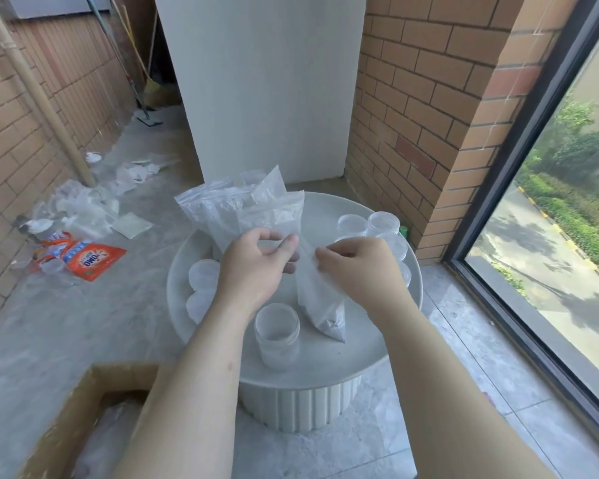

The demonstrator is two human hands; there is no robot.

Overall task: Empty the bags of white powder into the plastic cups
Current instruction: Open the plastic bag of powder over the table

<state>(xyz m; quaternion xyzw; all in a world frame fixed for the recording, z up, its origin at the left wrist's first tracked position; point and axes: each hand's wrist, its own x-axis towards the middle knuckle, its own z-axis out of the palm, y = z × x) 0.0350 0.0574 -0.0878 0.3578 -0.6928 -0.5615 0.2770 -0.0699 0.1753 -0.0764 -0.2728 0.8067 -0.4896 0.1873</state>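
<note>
Head view: left hand (pixel 256 267), right hand (pixel 358 267) side by side, each grip pinching powder bag (pixel 320 305) top, apparently at seal.

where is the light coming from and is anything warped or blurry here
Head view: daylight comes from the window at right, lighting the round table evenly with soft shadows; the wide-angle lens slants and bows the window frame; the cardboard box at lower left is blurred; the bag of powder, pinched by the left hand and right hand, is sharp.
</note>
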